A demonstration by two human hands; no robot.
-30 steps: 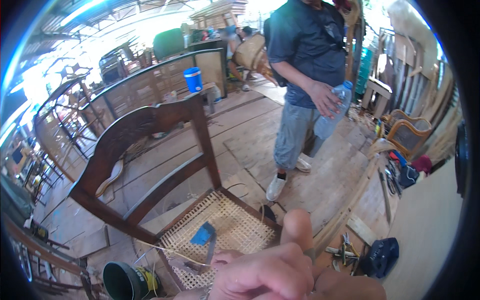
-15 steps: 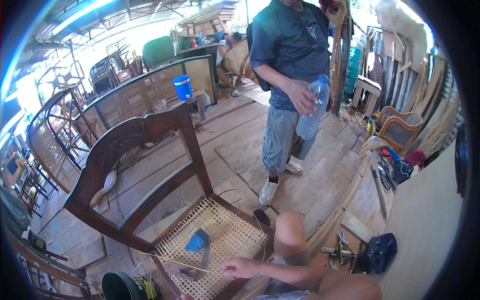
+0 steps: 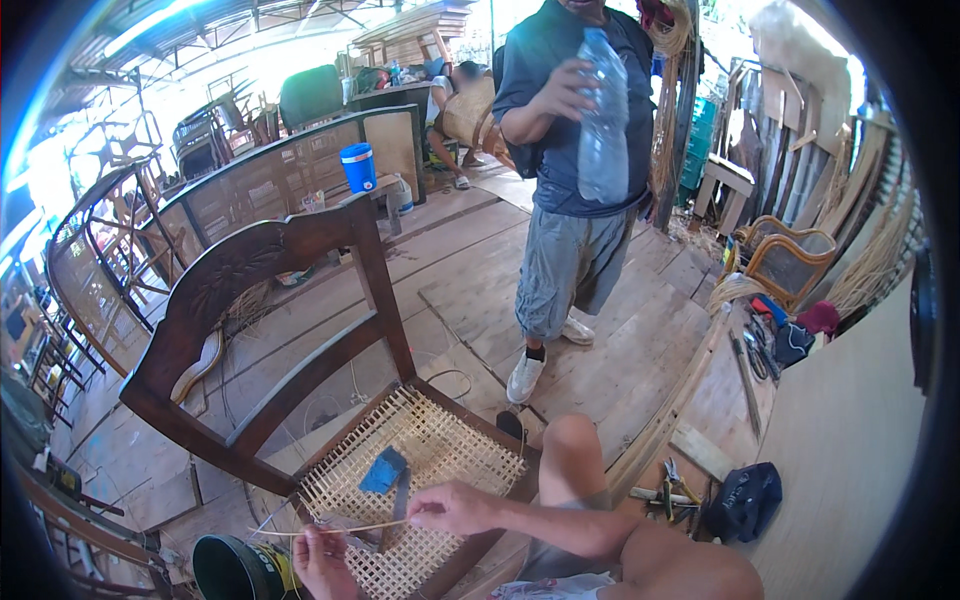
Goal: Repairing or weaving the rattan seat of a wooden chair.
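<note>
The chair's woven seat (image 3: 445,445) looks largely filled in, while the thin strip (image 3: 372,526), pinched by left hand (image 3: 324,564) and right hand (image 3: 452,507), seems not yet woven

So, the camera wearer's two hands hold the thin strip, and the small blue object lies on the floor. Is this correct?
One thing is wrong, the place: in the head view, the small blue object lies on the woven chair seat. The rest is right: the left hand and the right hand both hold the thin strip.
</note>
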